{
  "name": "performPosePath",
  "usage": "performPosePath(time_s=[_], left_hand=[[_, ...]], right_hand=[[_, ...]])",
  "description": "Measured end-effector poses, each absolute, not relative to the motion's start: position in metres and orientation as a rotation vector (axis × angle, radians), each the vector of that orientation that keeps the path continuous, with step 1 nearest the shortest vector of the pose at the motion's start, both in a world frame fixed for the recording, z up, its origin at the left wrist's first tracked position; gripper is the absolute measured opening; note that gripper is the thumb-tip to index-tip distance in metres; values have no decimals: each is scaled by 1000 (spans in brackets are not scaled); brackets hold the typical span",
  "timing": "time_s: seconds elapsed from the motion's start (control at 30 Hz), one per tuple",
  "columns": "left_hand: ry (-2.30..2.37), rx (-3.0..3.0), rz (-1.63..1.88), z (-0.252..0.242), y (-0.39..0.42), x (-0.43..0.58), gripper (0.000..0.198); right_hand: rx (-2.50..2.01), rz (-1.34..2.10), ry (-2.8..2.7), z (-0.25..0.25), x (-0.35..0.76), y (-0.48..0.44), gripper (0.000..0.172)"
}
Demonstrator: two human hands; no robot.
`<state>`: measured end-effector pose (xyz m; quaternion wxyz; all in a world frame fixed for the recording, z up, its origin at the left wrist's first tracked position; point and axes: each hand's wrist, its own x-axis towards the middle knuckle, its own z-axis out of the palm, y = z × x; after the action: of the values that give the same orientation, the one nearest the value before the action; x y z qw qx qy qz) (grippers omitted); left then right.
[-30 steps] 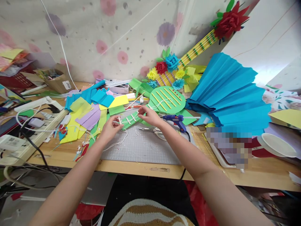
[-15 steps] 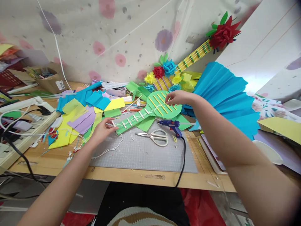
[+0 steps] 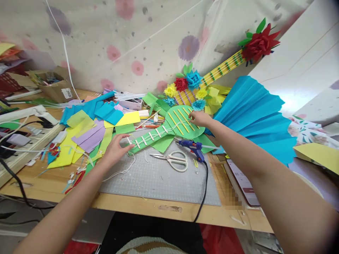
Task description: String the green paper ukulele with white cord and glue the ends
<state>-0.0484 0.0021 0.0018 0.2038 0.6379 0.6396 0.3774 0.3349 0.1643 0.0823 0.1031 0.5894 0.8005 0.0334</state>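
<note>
A green toy guitar [image 3: 194, 133] lies aslant over the cutting mat, with white strips across its neck and yellow strips on its round body. Thumb and fingers of my left hand [image 3: 118, 150] are closed at the tip of the neck, by the first white strip. Over the body, my right hand [image 3: 200, 118] pinches a thin white string [image 3: 176, 124] that runs along the guitar. The string's loose tail [image 3: 125, 171] trails below my left hand. Just in front of the guitar are a blue glue gun [image 3: 195, 148] and scissors [image 3: 178, 161].
Paper scraps [image 3: 91, 135] in several colours cover the left, beside a power strip [image 3: 26, 148]. Behind stands a yellow guitar [image 3: 222, 70] with paper flowers. A pleated blue paper fan [image 3: 256, 116] and a phone [image 3: 242, 181] are at right. The grey mat [image 3: 159, 190] reaches the table's front.
The view has shifted slightly, showing more of the phone. Both hands stay at about the same places on the guitar, the right one still pinching the string.
</note>
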Motion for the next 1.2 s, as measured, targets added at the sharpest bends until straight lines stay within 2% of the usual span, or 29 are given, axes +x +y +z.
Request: performPosePath(time_s=[0.2,0.27,0.33,0.43,0.5,0.6,0.67,0.77,0.83,0.9,1.0,1.07,1.2], left_hand=[[1736,1676,1042,7,8,-73,59],[1742,1645,1030,8,7,-80,63],[1748,1598,1040,8,5,-85,67],[1756,1530,1056,6,5,-89,70],[1769,1501,1043,5,5,-89,72],[1794,1486,1003,6,5,-88,73],[1817,1508,970,9,4,-86,72],[1877,1628,911,15,1,-84,67],[1911,1751,870,19,-2,-81,60],[1924,1862,828,21,-4,-78,54],[1946,1946,775,24,-5,-69,50],[1975,1955,747,27,-5,-60,48],[1993,1970,692,36,-4,-38,45]], right_hand=[[1912,10,2340,72,330,162,15],[2077,-142,2404,75,333,162,9],[2316,-586,2487,80,338,159,10],[2490,-1632,2378,90,345,151,15],[2454,-2173,2170,95,350,144,15],[2234,-2605,2041,99,360,135,17],[2034,-2661,2143,101,368,131,21],[1966,-2305,2354,104,378,131,22],[2092,-1740,2456,108,380,134,15],[2151,-1016,2540,111,379,138,6],[1980,-195,2610,113,378,146,15],[1853,22,2592,113,380,152,24],[1769,146,2439,108,388,169,29]])
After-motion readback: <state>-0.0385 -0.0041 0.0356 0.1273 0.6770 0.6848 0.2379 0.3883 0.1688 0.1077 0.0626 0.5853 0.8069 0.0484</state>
